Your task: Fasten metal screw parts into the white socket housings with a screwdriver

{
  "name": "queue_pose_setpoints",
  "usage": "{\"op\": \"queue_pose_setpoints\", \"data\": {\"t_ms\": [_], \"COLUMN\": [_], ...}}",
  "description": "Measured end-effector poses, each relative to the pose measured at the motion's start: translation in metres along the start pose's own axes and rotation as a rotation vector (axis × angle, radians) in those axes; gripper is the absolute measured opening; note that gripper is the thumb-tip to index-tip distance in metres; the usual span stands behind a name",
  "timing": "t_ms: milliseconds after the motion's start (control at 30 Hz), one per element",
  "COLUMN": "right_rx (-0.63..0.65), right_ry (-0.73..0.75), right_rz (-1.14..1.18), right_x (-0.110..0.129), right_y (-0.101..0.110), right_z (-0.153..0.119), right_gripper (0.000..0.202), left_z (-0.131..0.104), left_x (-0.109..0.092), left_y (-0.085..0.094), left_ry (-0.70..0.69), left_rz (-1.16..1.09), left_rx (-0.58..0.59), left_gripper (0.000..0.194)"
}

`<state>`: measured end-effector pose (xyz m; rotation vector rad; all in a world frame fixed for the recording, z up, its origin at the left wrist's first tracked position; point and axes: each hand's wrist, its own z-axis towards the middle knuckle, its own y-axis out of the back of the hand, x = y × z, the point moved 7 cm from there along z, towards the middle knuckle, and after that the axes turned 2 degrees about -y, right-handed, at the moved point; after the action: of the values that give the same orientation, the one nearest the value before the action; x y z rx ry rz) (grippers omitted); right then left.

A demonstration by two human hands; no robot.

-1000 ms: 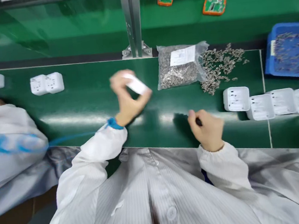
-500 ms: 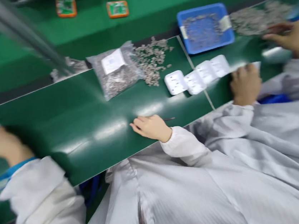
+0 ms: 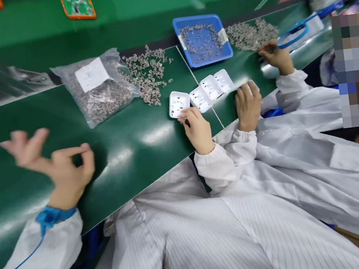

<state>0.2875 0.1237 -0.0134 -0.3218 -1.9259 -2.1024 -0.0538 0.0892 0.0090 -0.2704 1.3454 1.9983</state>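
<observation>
While the left hand [image 3: 63, 165] is raised over the green desk [image 3: 143, 156], blurred, its thumb and index finger meet at the tips and its other fingers fan out; nothing can be made out between them. A blue wrist strap [image 3: 55, 214] with a thin cord circles that wrist.

The right hand [image 3: 198, 130] has its fingertips at the near edge of the first white case [image 3: 179, 102], an open, shallow shell that lies on the desk at the left end of a row. Whether the fingers are clamped on it, I cannot tell. To its right, the second case [image 3: 201, 99], the third case [image 3: 211, 87] and the fourth case [image 3: 224, 81] follow in a slanting line, close together.

Beyond the cases stands a blue tray [image 3: 205, 54] with small metal parts scattered inside. A labelled clear bag [image 3: 103, 91] full of metal pieces lies left of the row, with a loose pile [image 3: 149, 75] beside it. Right of the tray is another pile [image 3: 252, 34], where a co-worker's fingers [image 3: 265, 50] reach; a second co-worker's hand [image 3: 248, 106] rests by a partly covered white piece [image 3: 253, 86]. Orange-edged circuit boards [image 3: 78, 7] lie on the green surface behind.
</observation>
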Motion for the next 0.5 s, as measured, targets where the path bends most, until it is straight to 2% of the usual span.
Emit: {"op": "queue_pose_setpoints", "data": {"t_ms": [33,67,100,200,233,300,400,500], "right_rx": [0.022,0.050,0.079,0.191,0.241,0.342,0.469,0.484], "right_ry": [0.023,0.044,0.065,0.198,0.261,0.349,0.352,0.360], "right_rz": [0.007,0.002,-0.013,-0.058,-0.063,-0.068,-0.039,0.180], "right_x": [0.012,0.026,0.042,0.098,0.116,0.143,0.154,0.149], "right_y": [-0.003,-0.005,-0.006,-0.010,-0.014,-0.023,-0.031,-0.014], "right_z": [-0.005,-0.012,-0.020,-0.050,-0.059,-0.074,-0.078,-0.062], "right_gripper": [0.024,0.024,0.024,0.030,0.033,0.038,0.039,0.030], "left_z": [-0.002,-0.002,-0.002,0.002,0.002,-0.002,-0.007,-0.008], "left_x": [-0.008,-0.018,-0.025,-0.037,-0.038,-0.038,-0.034,-0.031], "left_y": [-0.003,-0.008,-0.016,-0.044,-0.052,-0.060,-0.061,-0.058], "left_ry": [-0.040,-0.082,-0.108,-0.104,-0.111,-0.139,-0.160,-0.123], "left_rz": [0.042,0.057,0.032,-0.095,-0.109,-0.120,-0.119,-0.151], "left_rx": [-0.065,-0.082,-0.049,0.203,0.298,0.462,0.580,0.565], "left_gripper": [0.019,0.023,0.029,0.057,0.062,0.059,0.049,0.047]}}
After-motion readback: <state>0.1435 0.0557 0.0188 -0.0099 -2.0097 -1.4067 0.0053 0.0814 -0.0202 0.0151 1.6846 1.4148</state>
